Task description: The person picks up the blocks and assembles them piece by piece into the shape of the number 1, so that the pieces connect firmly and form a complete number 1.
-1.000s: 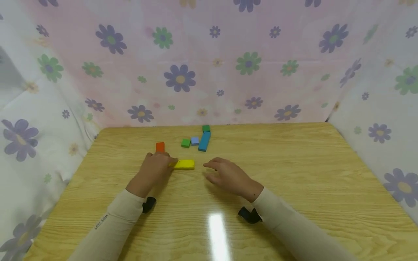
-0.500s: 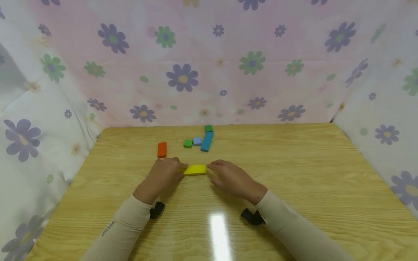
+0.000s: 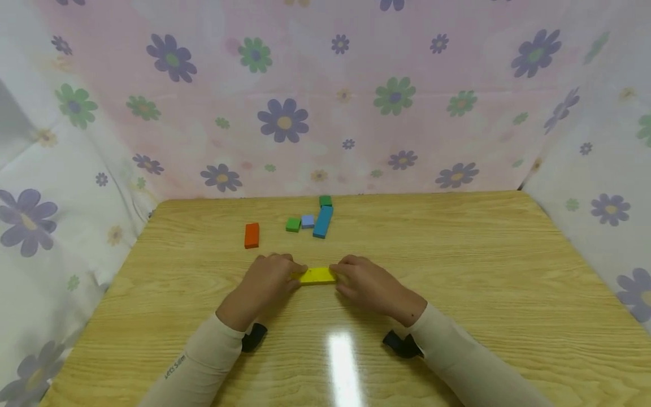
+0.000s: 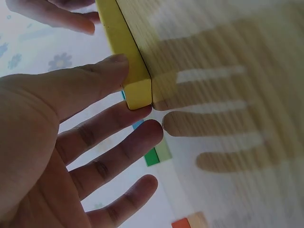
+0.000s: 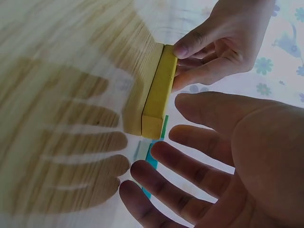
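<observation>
Pinching a yellow block (image 3: 317, 276), the left hand (image 3: 268, 284) hides one end from above; the right hand (image 3: 373, 287) has straight fingers, contact unclear.

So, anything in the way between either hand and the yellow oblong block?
Nothing visible. The left hand pinches one end of the yellow oblong block; the right hand is at the other end, contact unclear. The red oblong block and blue oblong block lie farther back, not between.
</observation>
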Action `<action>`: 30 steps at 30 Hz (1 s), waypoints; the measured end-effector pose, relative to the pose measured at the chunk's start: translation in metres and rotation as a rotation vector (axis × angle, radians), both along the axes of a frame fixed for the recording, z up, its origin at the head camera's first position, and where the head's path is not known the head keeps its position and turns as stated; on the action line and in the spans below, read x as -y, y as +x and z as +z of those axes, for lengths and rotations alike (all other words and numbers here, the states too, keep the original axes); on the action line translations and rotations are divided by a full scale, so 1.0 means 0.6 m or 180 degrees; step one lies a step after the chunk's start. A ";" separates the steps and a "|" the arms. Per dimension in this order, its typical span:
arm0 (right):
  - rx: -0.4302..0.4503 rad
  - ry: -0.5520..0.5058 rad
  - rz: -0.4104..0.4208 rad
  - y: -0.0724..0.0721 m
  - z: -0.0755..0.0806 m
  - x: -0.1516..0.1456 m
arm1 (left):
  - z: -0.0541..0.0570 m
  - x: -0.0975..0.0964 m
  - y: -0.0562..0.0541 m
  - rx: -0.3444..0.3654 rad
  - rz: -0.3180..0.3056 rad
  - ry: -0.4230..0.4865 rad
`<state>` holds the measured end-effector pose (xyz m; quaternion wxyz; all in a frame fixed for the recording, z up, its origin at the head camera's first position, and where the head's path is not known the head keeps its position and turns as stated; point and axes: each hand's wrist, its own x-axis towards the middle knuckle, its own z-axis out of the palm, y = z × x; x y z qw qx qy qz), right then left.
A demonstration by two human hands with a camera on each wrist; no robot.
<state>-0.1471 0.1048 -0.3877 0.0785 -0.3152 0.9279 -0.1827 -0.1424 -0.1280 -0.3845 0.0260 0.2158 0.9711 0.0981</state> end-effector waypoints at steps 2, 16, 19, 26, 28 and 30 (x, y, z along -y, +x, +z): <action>-0.0021 0.0000 0.0021 0.002 0.000 -0.002 | 0.001 -0.004 0.004 0.0007 -0.0041 0.0035; -0.0184 0.0052 0.0075 0.006 0.002 -0.012 | 0.001 -0.012 0.012 0.0194 -0.0256 0.0262; -0.0209 0.0111 0.0093 0.005 0.002 -0.013 | -0.001 -0.013 0.013 0.0190 -0.0365 0.0285; -0.0138 0.0106 0.0151 0.002 0.004 -0.018 | 0.001 -0.016 0.018 0.0239 -0.0434 0.0394; -0.0118 0.0101 0.0161 0.001 0.003 -0.019 | 0.001 -0.016 0.019 0.0276 -0.0406 0.0416; -0.0100 0.0108 0.0160 0.000 0.003 -0.019 | 0.000 -0.016 0.018 0.0297 -0.0387 0.0439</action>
